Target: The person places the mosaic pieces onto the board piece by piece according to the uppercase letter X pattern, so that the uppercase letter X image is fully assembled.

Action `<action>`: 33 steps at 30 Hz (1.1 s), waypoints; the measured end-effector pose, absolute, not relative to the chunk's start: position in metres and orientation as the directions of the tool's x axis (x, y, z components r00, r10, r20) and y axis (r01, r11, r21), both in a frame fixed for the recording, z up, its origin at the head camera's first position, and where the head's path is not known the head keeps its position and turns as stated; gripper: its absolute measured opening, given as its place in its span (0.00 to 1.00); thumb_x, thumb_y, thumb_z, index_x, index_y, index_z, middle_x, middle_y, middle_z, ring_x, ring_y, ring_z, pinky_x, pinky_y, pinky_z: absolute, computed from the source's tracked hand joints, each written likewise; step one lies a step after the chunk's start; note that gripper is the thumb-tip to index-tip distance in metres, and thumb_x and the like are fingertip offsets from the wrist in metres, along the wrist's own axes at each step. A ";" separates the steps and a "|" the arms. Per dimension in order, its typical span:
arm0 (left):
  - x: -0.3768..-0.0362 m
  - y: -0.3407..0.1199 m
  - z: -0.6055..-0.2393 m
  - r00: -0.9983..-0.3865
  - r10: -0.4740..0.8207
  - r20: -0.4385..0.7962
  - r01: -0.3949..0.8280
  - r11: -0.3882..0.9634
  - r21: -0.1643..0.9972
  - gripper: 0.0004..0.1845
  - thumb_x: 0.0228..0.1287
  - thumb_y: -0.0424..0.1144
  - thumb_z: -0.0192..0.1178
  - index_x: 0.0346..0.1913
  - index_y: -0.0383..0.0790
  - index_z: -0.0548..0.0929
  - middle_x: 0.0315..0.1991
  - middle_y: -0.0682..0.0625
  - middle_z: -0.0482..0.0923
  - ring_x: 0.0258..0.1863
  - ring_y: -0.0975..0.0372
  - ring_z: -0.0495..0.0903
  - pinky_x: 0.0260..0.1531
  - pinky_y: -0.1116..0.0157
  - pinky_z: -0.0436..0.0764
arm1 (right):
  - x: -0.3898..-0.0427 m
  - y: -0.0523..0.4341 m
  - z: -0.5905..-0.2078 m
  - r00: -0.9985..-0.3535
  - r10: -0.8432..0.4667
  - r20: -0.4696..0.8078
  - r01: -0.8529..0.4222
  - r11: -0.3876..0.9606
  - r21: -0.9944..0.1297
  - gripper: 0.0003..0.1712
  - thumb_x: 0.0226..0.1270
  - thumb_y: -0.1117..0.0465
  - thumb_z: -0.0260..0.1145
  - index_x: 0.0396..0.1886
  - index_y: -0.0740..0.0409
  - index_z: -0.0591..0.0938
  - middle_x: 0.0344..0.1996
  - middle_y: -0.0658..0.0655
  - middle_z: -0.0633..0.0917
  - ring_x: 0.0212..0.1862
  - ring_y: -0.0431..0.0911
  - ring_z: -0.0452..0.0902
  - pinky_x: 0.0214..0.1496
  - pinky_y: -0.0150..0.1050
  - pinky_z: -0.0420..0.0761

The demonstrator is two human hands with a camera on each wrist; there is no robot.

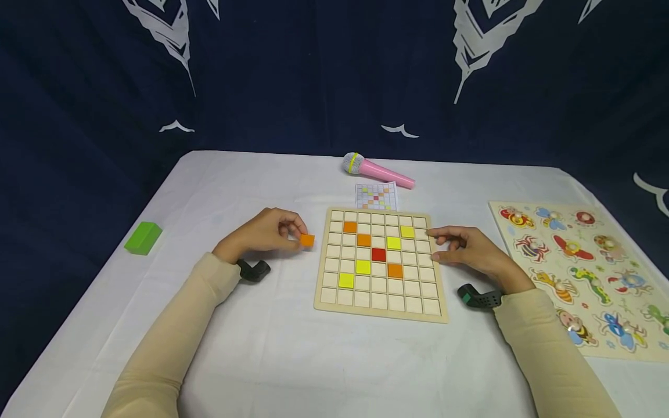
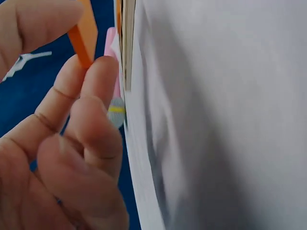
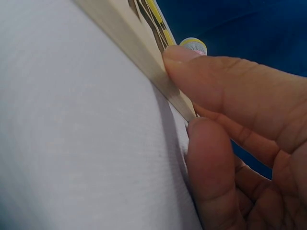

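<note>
My left hand (image 1: 272,229) pinches a thin orange square tile (image 1: 307,240) between thumb and fingers, left of the wooden grid board (image 1: 320,305). In the left wrist view the orange tile (image 2: 86,36) stands nearly edge-on at the fingertips. Orange tiles (image 1: 350,227), yellow tiles (image 1: 346,280) and one red tile (image 1: 378,255) lie in squares of the board among pale squares. On the board's right edge, my right hand (image 1: 465,249) grips the rim with thumb and fingertips. The right wrist view shows these fingertips (image 3: 180,60) on the board's side (image 3: 144,57).
Behind the board lies a small printed grid card (image 1: 376,197) with coloured squares. Beyond it is a pink toy microphone (image 1: 384,173). A green block (image 1: 143,238) sits at the table's left edge. An insect picture puzzle board (image 1: 569,273) lies at the right, beside the right forearm.
</note>
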State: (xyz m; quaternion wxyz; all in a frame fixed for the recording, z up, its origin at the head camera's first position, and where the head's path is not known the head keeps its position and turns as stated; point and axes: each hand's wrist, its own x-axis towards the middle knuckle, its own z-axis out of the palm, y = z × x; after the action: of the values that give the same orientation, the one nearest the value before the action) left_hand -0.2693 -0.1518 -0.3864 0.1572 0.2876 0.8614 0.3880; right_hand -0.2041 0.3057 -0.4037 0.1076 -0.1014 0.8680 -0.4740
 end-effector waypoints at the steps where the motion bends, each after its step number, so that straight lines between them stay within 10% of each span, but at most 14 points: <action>1: -0.268 -0.149 -0.386 -0.782 0.622 -0.037 0.384 0.528 0.757 0.13 0.58 0.33 0.75 0.46 0.37 0.89 0.38 0.51 0.88 0.29 0.60 0.73 0.34 0.67 0.71 | -0.204 0.305 -0.404 -0.957 -0.277 -0.091 -0.073 0.530 -0.845 0.34 0.67 0.69 0.78 0.70 0.73 0.79 0.46 0.57 0.79 0.35 0.41 0.70 0.37 0.33 0.72; 33: -0.226 -0.056 -0.365 -0.685 0.727 0.054 0.589 0.508 0.629 0.13 0.62 0.39 0.76 0.48 0.45 0.89 0.41 0.56 0.89 0.23 0.66 0.76 0.27 0.69 0.72 | -0.205 0.305 -0.404 -0.955 -0.284 -0.084 -0.082 0.526 -0.846 0.35 0.66 0.70 0.78 0.71 0.74 0.78 0.46 0.58 0.78 0.35 0.41 0.70 0.39 0.33 0.71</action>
State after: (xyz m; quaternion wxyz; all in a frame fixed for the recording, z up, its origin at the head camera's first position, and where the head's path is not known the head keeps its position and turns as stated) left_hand -0.2265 -0.0559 -0.3655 0.1090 0.3817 0.8615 0.3167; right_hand -0.2051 0.3050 -0.4041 0.1062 -0.1053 0.8672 -0.4750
